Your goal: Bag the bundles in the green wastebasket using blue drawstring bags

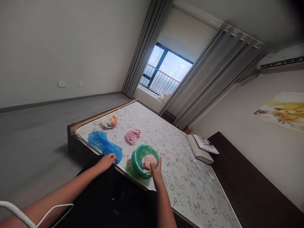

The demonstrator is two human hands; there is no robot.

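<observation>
My left hand (108, 161) is closed at the near end of a crumpled blue plastic bag (104, 145), by the mattress edge. My right hand (156, 165) is at the right side of a green mesh basket (137, 158), its fingers around the rim and its thumb over a pale pink and white bundle (147, 161) in the basket. Whether it grips the bundle or only the basket is hard to tell. A twisted pink cloth (133, 136) lies beyond the basket. Farther left is a white and orange bundle (110, 121).
The letter-printed mattress (163, 142) sits in a dark wooden bed frame. Pillows (201, 147) lie by the dark headboard (249, 171) at the right. A white cable (59, 206) crosses the lower left, near my left forearm.
</observation>
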